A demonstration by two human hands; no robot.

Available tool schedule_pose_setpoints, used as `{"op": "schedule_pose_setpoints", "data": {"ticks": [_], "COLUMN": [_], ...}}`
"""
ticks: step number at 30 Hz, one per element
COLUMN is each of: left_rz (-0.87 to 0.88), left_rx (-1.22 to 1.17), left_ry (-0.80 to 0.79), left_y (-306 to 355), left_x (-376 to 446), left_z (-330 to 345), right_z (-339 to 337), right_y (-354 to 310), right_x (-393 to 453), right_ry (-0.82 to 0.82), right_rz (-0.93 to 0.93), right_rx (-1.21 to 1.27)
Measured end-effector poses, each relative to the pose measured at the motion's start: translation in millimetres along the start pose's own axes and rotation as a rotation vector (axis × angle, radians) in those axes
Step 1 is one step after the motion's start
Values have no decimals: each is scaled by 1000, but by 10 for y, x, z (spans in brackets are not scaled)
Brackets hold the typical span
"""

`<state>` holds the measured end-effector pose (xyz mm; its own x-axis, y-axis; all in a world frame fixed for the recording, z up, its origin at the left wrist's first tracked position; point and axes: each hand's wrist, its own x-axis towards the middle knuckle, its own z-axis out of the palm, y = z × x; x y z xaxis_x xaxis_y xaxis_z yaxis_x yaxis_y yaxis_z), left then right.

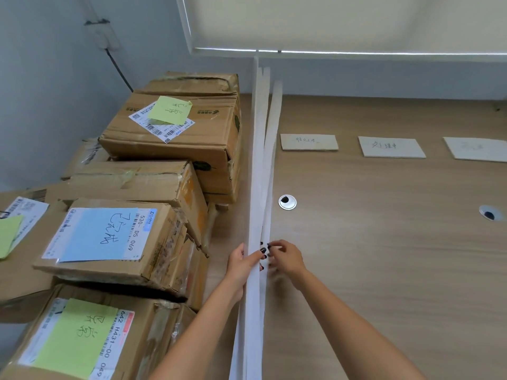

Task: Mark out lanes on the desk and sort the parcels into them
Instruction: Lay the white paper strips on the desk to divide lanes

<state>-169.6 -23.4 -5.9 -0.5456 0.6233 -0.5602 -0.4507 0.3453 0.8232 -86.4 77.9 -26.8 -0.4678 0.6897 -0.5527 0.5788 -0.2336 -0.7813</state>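
Observation:
A bundle of long white strips (260,165) lies lengthwise on the wooden desk (384,256), from the near edge to the far wall. My left hand (242,266) grips the bundle from its left side, fingers curled over the top. My right hand (285,257) pinches the right edge of the strips with its fingertips. Cardboard parcels are stacked at the left: one with a blue note (107,237), one with a green note near me (82,335), one with a green note further back (175,127). Three label cards (309,142) (391,147) (478,148) lie in a row across the far desk.
Two round cable grommets (287,201) (490,213) are set in the desk to the right of the strips. A window blind (343,23) hangs behind the desk. A black cable (118,69) runs down the left wall behind the parcels.

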Motion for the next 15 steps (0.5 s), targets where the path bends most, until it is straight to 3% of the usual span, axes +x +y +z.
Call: {"op": "schedule_pose_setpoints", "data": {"ticks": [2,5,15], "left_rz": [17,37,62], "left_rx": [-17,12,71], "left_ry": [-19,-45,-87], "left_y": [12,18,18], "left_x": [-21,-76,-433], "left_z": [86,270,1105], "right_z": [-59,-241,-1092], "right_y": [-128,-249,-9], "right_x": [-80,-209,-522], "right_ry": [-107,-144,-10], "right_rz": [22,-20,-134], "right_rx": [245,388,395]}}
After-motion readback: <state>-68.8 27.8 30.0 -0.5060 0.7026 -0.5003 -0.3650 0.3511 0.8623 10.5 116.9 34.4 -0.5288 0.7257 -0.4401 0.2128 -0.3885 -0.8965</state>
